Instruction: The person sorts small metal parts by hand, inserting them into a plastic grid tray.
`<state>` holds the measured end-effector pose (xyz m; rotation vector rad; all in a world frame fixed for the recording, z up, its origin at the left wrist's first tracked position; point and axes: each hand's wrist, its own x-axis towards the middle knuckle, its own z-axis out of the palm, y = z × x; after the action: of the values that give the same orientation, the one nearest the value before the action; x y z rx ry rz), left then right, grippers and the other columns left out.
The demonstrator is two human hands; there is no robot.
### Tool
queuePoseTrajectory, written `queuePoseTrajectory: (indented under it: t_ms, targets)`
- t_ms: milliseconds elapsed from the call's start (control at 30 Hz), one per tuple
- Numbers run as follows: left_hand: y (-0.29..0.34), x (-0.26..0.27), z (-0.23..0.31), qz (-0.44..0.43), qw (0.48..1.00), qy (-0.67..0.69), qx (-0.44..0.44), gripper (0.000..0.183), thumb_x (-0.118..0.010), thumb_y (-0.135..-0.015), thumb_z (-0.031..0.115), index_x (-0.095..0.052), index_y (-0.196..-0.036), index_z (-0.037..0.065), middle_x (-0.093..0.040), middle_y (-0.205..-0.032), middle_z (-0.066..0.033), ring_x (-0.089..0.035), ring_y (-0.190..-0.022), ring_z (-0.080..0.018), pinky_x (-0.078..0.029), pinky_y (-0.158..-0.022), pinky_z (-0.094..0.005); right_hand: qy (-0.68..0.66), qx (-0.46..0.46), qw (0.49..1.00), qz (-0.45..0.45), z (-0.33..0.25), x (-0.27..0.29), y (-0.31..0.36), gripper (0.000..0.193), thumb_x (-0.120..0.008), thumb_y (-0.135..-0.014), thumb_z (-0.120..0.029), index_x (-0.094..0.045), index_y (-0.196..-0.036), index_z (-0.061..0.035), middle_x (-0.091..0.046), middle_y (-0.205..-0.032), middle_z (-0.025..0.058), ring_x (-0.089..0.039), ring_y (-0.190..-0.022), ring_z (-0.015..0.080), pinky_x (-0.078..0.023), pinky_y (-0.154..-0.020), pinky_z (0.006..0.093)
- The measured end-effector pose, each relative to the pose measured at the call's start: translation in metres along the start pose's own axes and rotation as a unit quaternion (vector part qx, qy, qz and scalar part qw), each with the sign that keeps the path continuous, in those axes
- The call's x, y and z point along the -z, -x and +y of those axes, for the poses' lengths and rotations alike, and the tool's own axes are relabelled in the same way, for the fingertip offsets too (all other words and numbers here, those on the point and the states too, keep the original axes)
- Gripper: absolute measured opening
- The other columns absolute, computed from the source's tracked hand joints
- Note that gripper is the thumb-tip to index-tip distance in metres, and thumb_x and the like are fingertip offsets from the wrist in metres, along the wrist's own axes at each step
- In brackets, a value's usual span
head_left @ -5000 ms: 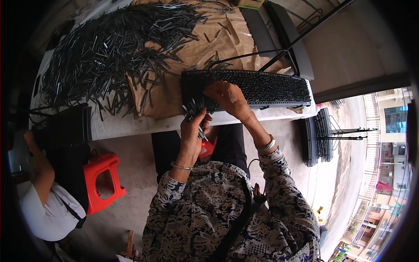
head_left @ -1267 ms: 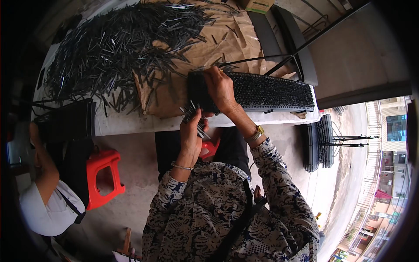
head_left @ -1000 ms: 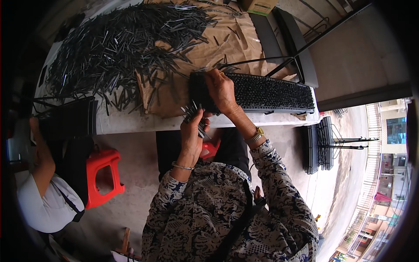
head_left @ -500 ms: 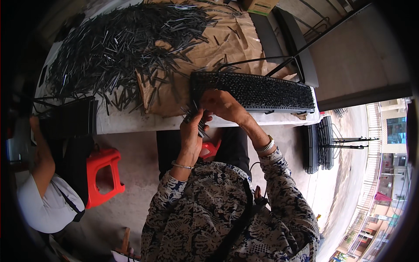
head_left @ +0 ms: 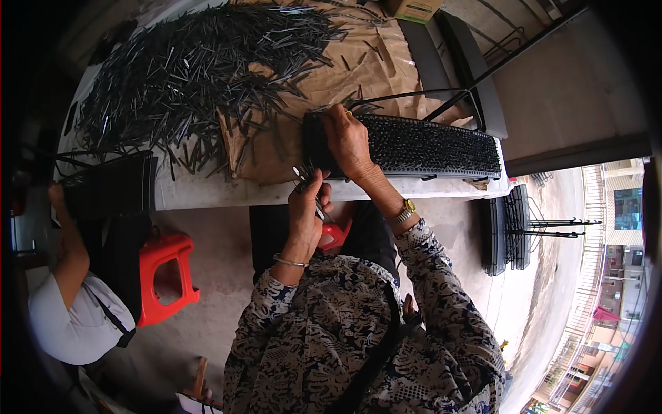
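My left hand (head_left: 307, 207) is raised in front of the table edge and grips a small bundle of thin black sticks (head_left: 304, 178). My right hand (head_left: 347, 140) rests on the left end of a long black perforated panel (head_left: 431, 146) lying on the table, its fingers pinched at the panel's top edge. I cannot tell if a stick is between those fingers. A large heap of the same black sticks (head_left: 186, 76) covers brown cardboard (head_left: 358, 69) at the table's left and middle.
A co-worker in a white shirt (head_left: 72, 324) sits at the left, holding another black panel (head_left: 110, 186). A red plastic stool (head_left: 162, 276) stands beside them. More black panels (head_left: 507, 228) stand on the floor at the right. The white table edge (head_left: 207, 196) runs across.
My right hand has moved up and left along the panel to its left end. My left hand stays by the table edge with the bundle of sticks.
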<state>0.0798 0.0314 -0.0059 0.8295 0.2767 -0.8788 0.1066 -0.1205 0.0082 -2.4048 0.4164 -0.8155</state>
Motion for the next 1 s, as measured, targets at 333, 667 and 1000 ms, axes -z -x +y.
queuePoseTrajectory:
  t_ms: [333, 667, 1000]
  targets:
    - [-0.001, 0.003, -0.001, -0.034, 0.999, -0.025, 0.009, 0.03, -0.064, -0.089, 0.029, -0.059, -0.102, 0.001, -0.045, -0.064, 0.0041, -0.038, -0.056, -0.005, -0.031, -0.05, -0.0214, 0.095, 0.076, 0.992, -0.021, 0.009, -0.003, 0.006, 0.012, -0.061, -0.085, -0.015, -0.062, -0.095, -0.0086, -0.063, -0.08, 0.0142, -0.062, -0.079, 0.0341, -0.05, -0.064, 0.041]
    - [0.001, 0.004, -0.001, -0.038, 0.999, -0.022, 0.014, 0.027, -0.067, -0.086, 0.028, -0.062, -0.099, 0.005, -0.053, -0.069, 0.0009, -0.041, -0.056, -0.0053, -0.031, -0.047, -0.0208, -0.217, -0.097, 0.906, -0.349, -0.005, 0.036, 0.016, 0.016, -0.064, -0.085, -0.017, -0.067, -0.092, -0.0027, -0.065, -0.079, 0.0082, -0.061, -0.072, 0.0155, -0.048, -0.065, 0.0295]
    - [-0.001, 0.003, 0.003, -0.052, 0.999, -0.009, 0.005, 0.023, -0.063, -0.09, 0.024, -0.058, -0.105, 0.007, -0.065, -0.096, -0.0066, -0.042, -0.061, -0.0058, -0.032, -0.048, -0.0193, -0.265, -0.179, 0.861, -0.395, -0.006, 0.052, 0.005, 0.014, -0.063, -0.086, -0.014, -0.064, -0.091, -0.0011, -0.062, -0.07, 0.0029, -0.059, -0.065, 0.01, -0.046, -0.056, 0.0238]
